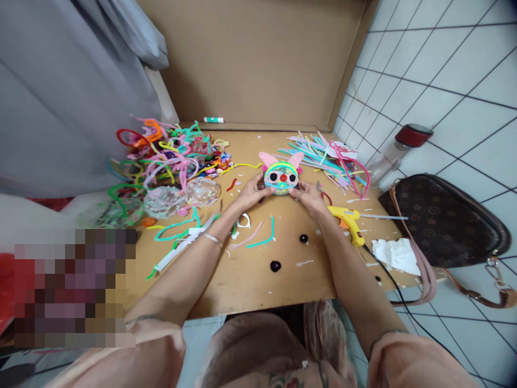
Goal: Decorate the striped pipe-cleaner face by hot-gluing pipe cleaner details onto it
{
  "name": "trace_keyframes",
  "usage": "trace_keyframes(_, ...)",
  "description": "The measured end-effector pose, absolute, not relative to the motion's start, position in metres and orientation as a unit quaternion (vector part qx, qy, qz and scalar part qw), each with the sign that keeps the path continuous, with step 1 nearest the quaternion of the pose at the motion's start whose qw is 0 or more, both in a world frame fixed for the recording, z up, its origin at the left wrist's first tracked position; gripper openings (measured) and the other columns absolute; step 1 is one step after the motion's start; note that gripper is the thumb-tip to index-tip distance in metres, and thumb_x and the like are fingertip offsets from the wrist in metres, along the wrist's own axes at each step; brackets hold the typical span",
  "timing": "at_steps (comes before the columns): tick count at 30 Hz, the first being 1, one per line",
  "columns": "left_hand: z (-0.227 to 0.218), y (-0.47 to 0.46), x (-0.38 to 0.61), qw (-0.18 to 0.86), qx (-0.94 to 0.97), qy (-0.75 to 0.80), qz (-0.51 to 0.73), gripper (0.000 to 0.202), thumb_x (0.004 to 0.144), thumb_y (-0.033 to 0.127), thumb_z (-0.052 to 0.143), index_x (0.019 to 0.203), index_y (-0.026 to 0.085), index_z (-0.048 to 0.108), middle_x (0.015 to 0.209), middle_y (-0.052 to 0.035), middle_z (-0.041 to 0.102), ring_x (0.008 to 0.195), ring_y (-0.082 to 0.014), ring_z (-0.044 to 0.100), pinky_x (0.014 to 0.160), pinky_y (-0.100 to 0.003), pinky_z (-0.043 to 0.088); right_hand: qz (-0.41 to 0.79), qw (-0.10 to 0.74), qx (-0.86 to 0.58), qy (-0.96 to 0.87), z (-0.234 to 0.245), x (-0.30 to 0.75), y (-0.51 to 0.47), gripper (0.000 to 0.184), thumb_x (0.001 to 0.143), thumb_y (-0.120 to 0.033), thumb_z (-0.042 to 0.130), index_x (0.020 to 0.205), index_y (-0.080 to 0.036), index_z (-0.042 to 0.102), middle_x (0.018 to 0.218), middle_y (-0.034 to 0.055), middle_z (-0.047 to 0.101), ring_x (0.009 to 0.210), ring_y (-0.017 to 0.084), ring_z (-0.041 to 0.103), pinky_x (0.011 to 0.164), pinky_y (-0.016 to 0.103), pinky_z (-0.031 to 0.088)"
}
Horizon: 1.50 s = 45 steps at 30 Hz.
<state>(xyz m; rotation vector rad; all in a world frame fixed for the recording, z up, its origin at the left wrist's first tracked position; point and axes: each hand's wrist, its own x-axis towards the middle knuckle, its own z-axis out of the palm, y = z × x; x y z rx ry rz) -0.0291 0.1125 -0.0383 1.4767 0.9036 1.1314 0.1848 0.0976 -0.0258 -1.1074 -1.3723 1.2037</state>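
Observation:
Both my arms reach forward over the wooden table [242, 291]. Between my hands stands a small craft animal head [283, 168] with pink ears, black round eyes, a red nose and a green and yellow band over a clear body. My left hand [255, 192] grips its left side, thumb at the lower front. My right hand [308, 195] holds the opposite side in the same way. Fingers behind the craft are hidden. Nearer to me lie two black round pieces [275, 266], and bits of teal pipe cleaner [272, 229] are scattered by my left forearm.
A heap of coloured pipe cleaners [173, 156] with clear plastic pieces [163, 202] lies left. Pastel strips [311, 153] are at the back right. A yellow glue gun [350, 223], its cord, a crumpled tissue [396, 255], a brown handbag [448, 221] and a bottle [398, 151] sit right.

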Motion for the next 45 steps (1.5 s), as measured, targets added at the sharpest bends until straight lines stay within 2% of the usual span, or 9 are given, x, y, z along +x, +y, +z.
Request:
trace_keyframes(5, -0.037, 0.112, -0.029, 0.514, 0.610, 0.382, 0.466, 0.098, 0.060, 0.047, 0.090, 0.142, 0.008, 0.055, 0.133, -0.0204, 0.071, 0.121, -0.0363, 0.069, 0.113, -0.054, 0.049, 0.497, 0.484, -0.456, -0.557, -0.024, 0.184, 0.096, 0.052, 0.052, -0.049, 0.091, 0.090, -0.018, 0.073, 0.096, 0.0087, 0.081, 0.094, 0.024, 0.070, 0.096, 0.041, 0.055)
trace_keyframes(22, -0.036, 0.113, -0.029, 0.516, 0.612, 0.379, 0.464, 0.096, 0.060, 0.045, 0.090, 0.142, 0.010, 0.055, 0.131, -0.0204, 0.072, 0.121, -0.0364, 0.069, 0.112, -0.055, 0.050, 0.496, 0.482, -0.473, -0.545, -0.018, 0.182, 0.093, 0.051, 0.049, -0.047, 0.090, 0.087, -0.017, 0.072, 0.092, 0.0063, 0.079, 0.084, 0.020, 0.065, 0.088, 0.036, 0.052)
trace_keyframes(30, -0.038, 0.113, -0.029, 0.520, 0.607, 0.376, 0.469, 0.101, 0.057, 0.047, 0.091, 0.143, 0.009, 0.054, 0.131, -0.0208, 0.072, 0.122, -0.0373, 0.069, 0.110, -0.054, 0.052, 0.502, 0.478, -0.470, -0.547, -0.016, 0.182, 0.091, 0.052, 0.049, -0.047, 0.090, 0.090, -0.017, 0.073, 0.096, 0.0071, 0.079, 0.088, 0.021, 0.067, 0.089, 0.037, 0.053)
trace_keyframes(37, -0.038, 0.114, -0.030, 0.515, 0.614, 0.372, 0.468, 0.096, 0.059, 0.046, 0.090, 0.143, 0.013, 0.056, 0.133, -0.0190, 0.071, 0.122, -0.0363, 0.069, 0.109, -0.053, 0.052, 0.502, 0.477, -0.473, -0.545, -0.013, 0.181, 0.091, 0.050, 0.049, -0.045, 0.090, 0.086, -0.018, 0.073, 0.093, 0.0066, 0.079, 0.089, 0.022, 0.067, 0.087, 0.037, 0.054)
trace_keyframes(45, -0.038, 0.114, -0.029, 0.515, 0.608, 0.379, 0.470, 0.104, 0.058, 0.045, 0.091, 0.149, 0.014, 0.052, 0.137, -0.0198, 0.069, 0.119, -0.0354, 0.069, 0.108, -0.052, 0.053, 0.502, 0.487, -0.484, -0.526, -0.010, 0.180, 0.089, 0.053, 0.045, -0.042, 0.092, 0.087, -0.017, 0.072, 0.095, 0.0073, 0.078, 0.092, 0.023, 0.067, 0.089, 0.037, 0.054)
